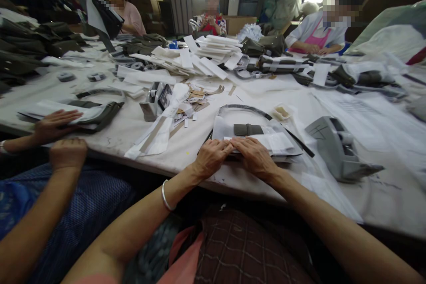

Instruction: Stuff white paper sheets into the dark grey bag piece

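Observation:
In the head view, a handbag point(248, 130) lies flat on the table in front of me, its curved handle point(246, 107) pointing away. A translucent white wrapping sheet point(279, 143) covers part of it, and a dark olive strap patch shows in the middle. My left hand point(212, 156) and my right hand point(254, 156) meet at the bag's near edge, fingers bent and pressed together on the white sheet there. Their fingertips nearly touch. The palms and whatever lies under them are hidden.
Right of the bag stands a grey tape dispenser point(339, 148); another tape dispenser point(156, 101) is to the left, beside paper scraps point(196, 95). A co-worker's hands point(61, 126) rest at a wrapped bag point(109, 113). White boards point(213, 51) are piled behind. Several people sit around the table.

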Demonstrator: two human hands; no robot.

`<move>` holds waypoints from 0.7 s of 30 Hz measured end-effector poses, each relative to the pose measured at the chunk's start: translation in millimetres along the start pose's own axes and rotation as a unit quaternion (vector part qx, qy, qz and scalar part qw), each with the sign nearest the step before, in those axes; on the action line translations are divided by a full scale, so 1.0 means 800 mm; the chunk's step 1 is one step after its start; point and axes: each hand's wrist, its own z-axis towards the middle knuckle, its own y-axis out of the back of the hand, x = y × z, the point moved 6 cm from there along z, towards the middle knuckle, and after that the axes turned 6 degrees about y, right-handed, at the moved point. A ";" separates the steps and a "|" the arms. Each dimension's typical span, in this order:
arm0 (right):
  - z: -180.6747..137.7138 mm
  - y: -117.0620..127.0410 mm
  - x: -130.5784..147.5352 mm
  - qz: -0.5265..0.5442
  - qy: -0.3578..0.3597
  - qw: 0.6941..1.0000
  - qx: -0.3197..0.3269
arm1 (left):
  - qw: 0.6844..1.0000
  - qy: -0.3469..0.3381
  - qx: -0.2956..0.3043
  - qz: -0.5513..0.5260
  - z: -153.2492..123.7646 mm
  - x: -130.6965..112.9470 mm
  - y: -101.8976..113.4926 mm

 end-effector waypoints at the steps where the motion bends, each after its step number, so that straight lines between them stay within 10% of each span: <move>1: -0.002 -0.001 0.002 -0.005 0.002 1.000 -0.012 | 1.000 -0.015 -0.012 0.013 -0.003 -0.004 0.002; 21: 0.004 0.013 0.020 -0.089 -0.029 0.986 -0.136 | 0.992 -0.073 -0.096 0.045 0.012 -0.013 0.033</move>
